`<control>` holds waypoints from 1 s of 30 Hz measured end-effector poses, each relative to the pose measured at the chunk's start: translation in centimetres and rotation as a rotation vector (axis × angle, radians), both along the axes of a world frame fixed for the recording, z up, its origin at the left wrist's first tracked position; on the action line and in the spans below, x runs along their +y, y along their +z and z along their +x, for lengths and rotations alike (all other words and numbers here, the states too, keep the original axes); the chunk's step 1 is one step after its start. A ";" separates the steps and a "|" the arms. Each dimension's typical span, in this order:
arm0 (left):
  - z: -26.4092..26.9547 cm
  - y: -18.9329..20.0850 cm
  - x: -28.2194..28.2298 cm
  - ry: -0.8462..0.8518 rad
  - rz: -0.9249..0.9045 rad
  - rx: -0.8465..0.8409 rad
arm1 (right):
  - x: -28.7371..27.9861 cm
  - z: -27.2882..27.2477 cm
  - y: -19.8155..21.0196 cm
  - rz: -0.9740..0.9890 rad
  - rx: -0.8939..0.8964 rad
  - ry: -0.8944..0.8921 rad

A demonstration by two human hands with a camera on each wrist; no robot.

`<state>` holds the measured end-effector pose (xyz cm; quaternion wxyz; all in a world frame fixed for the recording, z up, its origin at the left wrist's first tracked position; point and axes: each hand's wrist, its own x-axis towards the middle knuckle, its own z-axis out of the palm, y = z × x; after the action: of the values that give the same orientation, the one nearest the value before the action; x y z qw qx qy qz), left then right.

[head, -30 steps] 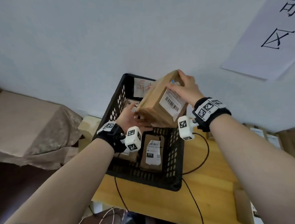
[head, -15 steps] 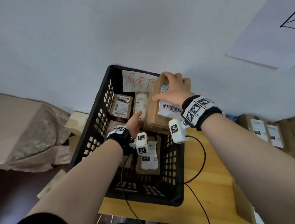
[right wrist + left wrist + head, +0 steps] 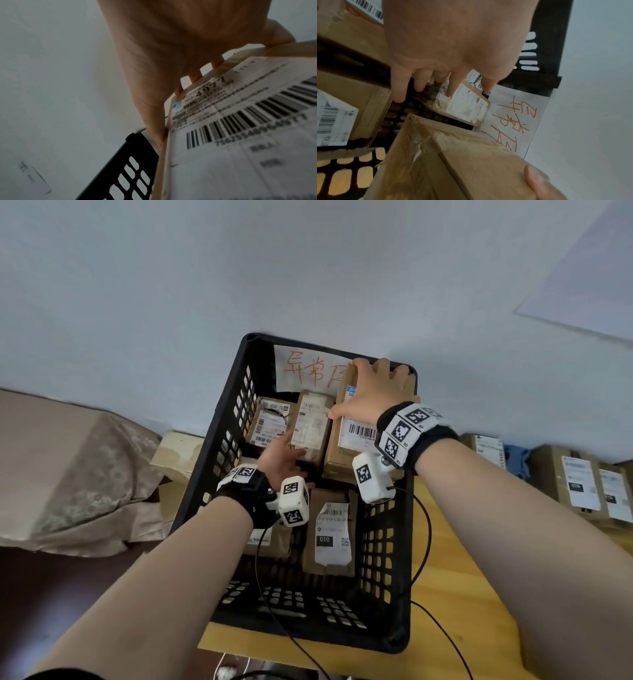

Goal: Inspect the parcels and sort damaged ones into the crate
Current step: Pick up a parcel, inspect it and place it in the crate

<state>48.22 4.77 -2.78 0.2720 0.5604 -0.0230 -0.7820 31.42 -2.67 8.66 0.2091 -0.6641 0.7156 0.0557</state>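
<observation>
A black slatted crate [image 3: 308, 635] stands on the table's left end and holds several brown parcels. My right hand [image 3: 356, 392] grips a cardboard box [image 3: 356, 433] with a barcode label at the crate's far right corner, fingers curled over its far edge [image 3: 188, 67]. The box [image 3: 240, 135] fills the right wrist view. My left hand [image 3: 284, 455] reaches into the crate, and its straight fingers [image 3: 452, 92] touch the crumpled end of a small labelled parcel [image 3: 467, 106] beside the box [image 3: 462, 169]. The box's underside is hidden.
A white sign with red writing [image 3: 308, 368] leans on the crate's back wall. Further parcels lie in the crate's back left [image 3: 270, 422] and front [image 3: 332, 532]. More parcels [image 3: 582, 481] line the wooden table [image 3: 445, 594] at right. Cloth-covered bulk [image 3: 68, 467] sits left.
The box has come down from a tilt above the crate into its far right corner. My left hand left the box's underside and now touches the small parcel.
</observation>
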 end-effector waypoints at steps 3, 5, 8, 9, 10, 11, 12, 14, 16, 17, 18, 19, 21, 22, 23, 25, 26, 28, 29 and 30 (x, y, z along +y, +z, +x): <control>0.4 -0.3 0.0 0.029 0.000 0.004 | 0.0 0.6 -1.2 -0.006 0.018 -0.007; 0.4 -0.3 0.1 0.038 -0.006 -0.001 | -0.2 1.1 -1.7 -0.025 0.008 0.003; 0.3 -0.5 0.4 0.048 -0.013 0.006 | -0.7 1.5 -1.6 -0.079 -0.019 0.014; 0.3 -0.6 0.5 0.053 -0.011 0.008 | -0.8 1.5 -1.6 -0.102 -0.022 0.010; 0.3 -0.8 0.5 0.059 -0.009 0.008 | -0.9 1.5 -1.6 -0.120 -0.018 0.008; 0.3 -0.8 0.6 0.065 -0.009 0.006 | -1.0 1.5 -1.6 -0.128 -0.012 0.008; 0.3 -0.9 0.6 0.070 -0.010 0.002 | -1.0 1.6 -1.7 -0.126 -0.006 0.008; 0.2 -1.0 0.7 0.072 -0.016 -0.001 | -1.0 1.4 -1.8 -0.104 -0.001 0.007; 0.1 -1.0 0.8 0.083 -0.017 0.005 | -0.8 0.9 -2.1 -0.063 -0.014 -0.004; 0.0 -1.0 0.9 0.090 -0.021 0.006 | -0.6 0.6 -2.5 -0.042 -0.024 -0.014; 0.0 -1.0 1.0 0.096 -0.026 0.004 | -0.2 0.3 -3.0 -0.025 -0.032 -0.022; -0.1 -1.0 1.1 0.097 -0.031 0.001 | 0.1 0.2 -3.5 -0.012 -0.039 -0.022; -0.1 -1.1 1.3 0.090 -0.038 -0.005 | 0.7 0.4 -4.4 0.006 -0.045 0.004; -0.1 -1.0 1.3 0.086 -0.041 -0.005 | 0.9 0.6 -4.7 0.016 -0.040 0.022; 0.0 -1.0 1.2 0.088 -0.041 -0.007 | 1.0 0.8 -4.8 0.021 -0.029 0.039; 0.2 -0.8 0.9 0.103 -0.035 -0.019 | 0.9 0.8 -4.6 -0.015 0.013 0.055; 0.2 -0.7 0.7 0.113 -0.032 -0.025 | 0.9 0.6 -4.4 -0.036 0.034 0.056; 0.1 -0.5 0.5 0.128 -0.023 -0.031 | 1.0 0.2 -4.2 0.008 0.043 0.084; 0.0 -0.4 0.5 0.136 -0.015 -0.032 | 1.1 0.1 -4.3 0.064 0.026 0.114; -0.2 -0.5 0.6 0.141 -0.010 -0.032 | 1.4 0.0 -4.8 0.114 0.002 0.142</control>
<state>48.04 5.36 -3.26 0.3288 0.5717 0.0084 -0.7516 31.37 -1.32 3.87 0.2415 -0.7001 0.6626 0.1119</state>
